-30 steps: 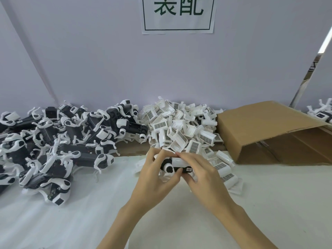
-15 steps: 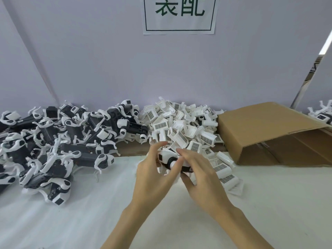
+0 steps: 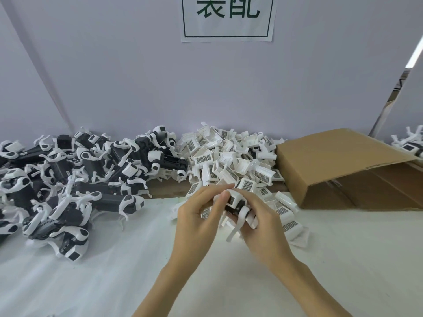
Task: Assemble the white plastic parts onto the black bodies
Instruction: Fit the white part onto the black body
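Two bare forearms reach in from the bottom edge over a white table [image 3: 343,259]. The left hand [image 3: 196,216] and right hand [image 3: 263,218] meet above it, and both grip one black body [image 3: 235,202] between them. The left fingers [image 3: 217,191] curl over the body's upper left end, thumb underneath, pinching it. The right fingers [image 3: 249,197] wrap round its right side, the thumb pressed against a white part [image 3: 242,216] already on the body. A curved white arm of that part hangs down below the right thumb, clear of the table. How far the part is seated cannot be told; the fingers hide the joint.

Just beyond the fingertips, and spilling to their right, lies a heap of loose white parts [image 3: 233,161], many showing a dark grille face; the nearest ones sit directly behind and under the hands. Left of the left fingers, well apart, a pile of bodies [image 3: 68,179] with white pieces on them spreads to the frame's edge. Right of the right fingers, past the heap, a cardboard box [image 3: 338,163] lies on its side, its opening facing right. Behind everything stands a pale wall [image 3: 137,76] with a white sign [image 3: 227,19] in green characters.
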The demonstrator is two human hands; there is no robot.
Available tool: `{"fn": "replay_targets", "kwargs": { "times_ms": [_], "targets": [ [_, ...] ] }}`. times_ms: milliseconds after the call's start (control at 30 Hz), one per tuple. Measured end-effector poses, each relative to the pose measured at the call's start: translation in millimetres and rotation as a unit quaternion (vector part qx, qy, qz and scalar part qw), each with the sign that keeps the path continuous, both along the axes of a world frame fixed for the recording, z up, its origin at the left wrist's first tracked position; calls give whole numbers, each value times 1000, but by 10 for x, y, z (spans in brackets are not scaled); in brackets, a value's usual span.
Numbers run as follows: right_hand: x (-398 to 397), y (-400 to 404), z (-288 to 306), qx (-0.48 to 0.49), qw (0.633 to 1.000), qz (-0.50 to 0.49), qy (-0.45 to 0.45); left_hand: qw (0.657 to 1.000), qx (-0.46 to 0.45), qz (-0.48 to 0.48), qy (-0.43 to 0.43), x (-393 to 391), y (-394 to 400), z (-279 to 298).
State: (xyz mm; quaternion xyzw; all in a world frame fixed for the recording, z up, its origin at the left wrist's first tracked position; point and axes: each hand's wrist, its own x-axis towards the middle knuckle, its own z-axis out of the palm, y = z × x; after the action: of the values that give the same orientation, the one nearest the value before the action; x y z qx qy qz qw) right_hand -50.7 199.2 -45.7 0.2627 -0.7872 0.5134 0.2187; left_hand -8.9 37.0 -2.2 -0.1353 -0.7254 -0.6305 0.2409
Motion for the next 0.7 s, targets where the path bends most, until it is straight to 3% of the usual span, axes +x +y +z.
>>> {"fn": "replay_targets", "kwargs": {
  "times_ms": [100,233,300,400,467,567,700],
  "targets": [
    [-30,16,-20,20,998,-31,60,999,-11,-27,-28,-10,-79,32],
    [-41,13,9,74,979,-114,155,992,-111,-4,-59,-33,-100,-22],
    [-52,26,45,73,986,-85,124,993,-92,-16,-69,-52,-109,-47],
    [-80,152,105,49,998,31,-20,994,-53,-52,-80,-94,-237,-65],
    [-100,214,113,54,994,75,-63,992,-63,-66,-84,-113,-350,-74],
    [-88,162,85,92,995,19,18,985,-112,-88,-99,-118,-429,-117],
    [-84,125,70,149,975,-88,136,987,-71,-22,-140,-111,-345,-166]
  ]
}}
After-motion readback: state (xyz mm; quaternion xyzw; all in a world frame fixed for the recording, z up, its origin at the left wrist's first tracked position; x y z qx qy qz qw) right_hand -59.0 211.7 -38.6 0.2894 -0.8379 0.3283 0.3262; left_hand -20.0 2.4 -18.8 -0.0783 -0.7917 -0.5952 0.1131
